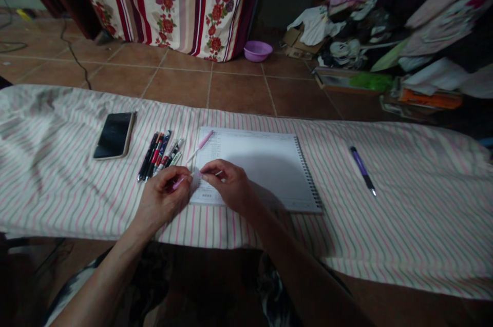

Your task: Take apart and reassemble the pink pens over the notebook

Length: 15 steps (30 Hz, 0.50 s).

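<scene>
Over the left edge of a spiral notebook [265,162], my two hands meet with fingertips nearly touching. My left hand [164,196] is closed on a pink pen part [178,182]. My right hand [231,183] pinches a thin, pale pen piece [219,173], partly hidden by the fingers. Just beyond them, a pink and white pen piece [205,139] lies slantwise across the notebook's left edge. A bunch of several pens [156,155] lies left of the notebook, just past my left hand.
A smartphone [114,134] lies at the left on the striped cloth [416,214]. A purple pen [361,167] lies right of the notebook. Beyond the table stand a purple basin [258,51], a floral curtain [165,3] and a heap of clothes [435,19].
</scene>
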Each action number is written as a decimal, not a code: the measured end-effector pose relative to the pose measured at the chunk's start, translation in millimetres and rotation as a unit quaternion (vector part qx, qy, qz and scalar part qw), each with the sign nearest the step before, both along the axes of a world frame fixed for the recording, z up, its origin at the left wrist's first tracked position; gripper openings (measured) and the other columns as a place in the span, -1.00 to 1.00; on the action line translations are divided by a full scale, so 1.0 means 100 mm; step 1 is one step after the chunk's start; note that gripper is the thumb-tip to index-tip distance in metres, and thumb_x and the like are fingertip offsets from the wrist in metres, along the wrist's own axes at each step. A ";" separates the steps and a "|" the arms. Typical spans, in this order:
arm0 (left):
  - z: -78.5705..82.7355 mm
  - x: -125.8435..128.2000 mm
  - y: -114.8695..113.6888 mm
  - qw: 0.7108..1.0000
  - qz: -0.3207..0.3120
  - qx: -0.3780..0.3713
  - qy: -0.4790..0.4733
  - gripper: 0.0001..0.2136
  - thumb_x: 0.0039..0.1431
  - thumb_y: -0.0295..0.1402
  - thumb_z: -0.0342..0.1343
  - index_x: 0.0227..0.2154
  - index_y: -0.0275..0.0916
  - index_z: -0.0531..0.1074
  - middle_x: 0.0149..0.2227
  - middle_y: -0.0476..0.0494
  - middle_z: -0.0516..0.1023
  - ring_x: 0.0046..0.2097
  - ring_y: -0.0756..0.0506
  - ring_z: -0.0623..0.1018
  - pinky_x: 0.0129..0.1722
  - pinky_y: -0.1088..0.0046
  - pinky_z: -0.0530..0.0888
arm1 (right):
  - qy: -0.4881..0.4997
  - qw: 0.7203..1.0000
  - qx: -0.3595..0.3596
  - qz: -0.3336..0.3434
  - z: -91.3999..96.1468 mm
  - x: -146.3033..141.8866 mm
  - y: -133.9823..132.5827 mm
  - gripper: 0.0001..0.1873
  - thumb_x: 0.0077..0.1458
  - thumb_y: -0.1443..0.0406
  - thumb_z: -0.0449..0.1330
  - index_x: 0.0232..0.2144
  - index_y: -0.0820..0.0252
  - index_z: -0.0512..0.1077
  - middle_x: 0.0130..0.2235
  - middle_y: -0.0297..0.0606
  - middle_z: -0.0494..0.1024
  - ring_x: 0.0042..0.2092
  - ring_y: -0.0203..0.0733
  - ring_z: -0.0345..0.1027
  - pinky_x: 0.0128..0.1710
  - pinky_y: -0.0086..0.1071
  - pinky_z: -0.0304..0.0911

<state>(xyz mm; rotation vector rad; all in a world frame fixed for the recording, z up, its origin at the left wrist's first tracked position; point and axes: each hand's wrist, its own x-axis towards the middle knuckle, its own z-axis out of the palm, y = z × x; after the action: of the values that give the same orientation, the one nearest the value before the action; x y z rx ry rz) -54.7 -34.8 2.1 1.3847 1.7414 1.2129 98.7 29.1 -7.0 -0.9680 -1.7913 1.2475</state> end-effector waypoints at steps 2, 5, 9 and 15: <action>0.00 0.00 0.00 1.000 0.002 0.002 0.000 -0.87 -0.02 -0.29 0.10 -0.45 -0.25 0.44 -0.47 -0.06 0.49 -0.41 -0.04 0.47 -0.41 0.49 0.41 | 0.028 0.999 -0.043 0.005 0.00 0.00 0.00 -0.94 -0.05 0.37 0.18 -0.45 0.16 0.46 -0.44 -0.37 0.52 -0.38 -0.32 0.38 -0.37 -0.44 0.25; 0.01 0.00 0.00 1.000 0.006 0.006 0.000 -0.86 -0.03 -0.29 0.11 -0.45 -0.26 0.44 -0.47 -0.06 0.50 -0.42 -0.04 0.47 -0.42 0.49 0.41 | 0.064 0.994 -0.090 0.025 -0.01 -0.01 0.00 -0.94 -0.07 0.37 0.19 -0.45 0.16 0.46 -0.46 -0.39 0.51 -0.40 -0.34 0.36 -0.37 -0.45 0.24; 0.02 0.00 0.00 1.000 0.005 0.002 0.001 -0.86 -0.03 -0.30 0.11 -0.45 -0.26 0.45 -0.48 -0.06 0.49 -0.43 -0.04 0.46 -0.42 0.49 0.40 | 0.100 0.987 -0.119 0.047 -0.01 -0.01 0.00 -0.95 -0.08 0.36 0.20 -0.46 0.17 0.46 -0.47 -0.41 0.48 -0.41 -0.37 0.33 -0.36 -0.46 0.23; 0.04 0.01 0.00 1.000 0.006 0.004 0.002 -0.87 -0.02 -0.30 0.10 -0.45 -0.26 0.44 -0.49 -0.06 0.49 -0.42 -0.04 0.47 -0.42 0.48 0.40 | 0.126 0.974 -0.178 0.056 0.04 0.00 0.01 -0.93 -0.13 0.36 0.23 -0.47 0.16 0.46 -0.51 -0.42 0.46 -0.46 -0.39 0.29 -0.41 -0.48 0.22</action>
<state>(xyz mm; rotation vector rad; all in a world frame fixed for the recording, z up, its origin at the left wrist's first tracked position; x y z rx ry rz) -53.4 -34.6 5.8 1.3837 1.7516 1.2257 98.7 29.9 -3.5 -0.8601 -1.4691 1.7235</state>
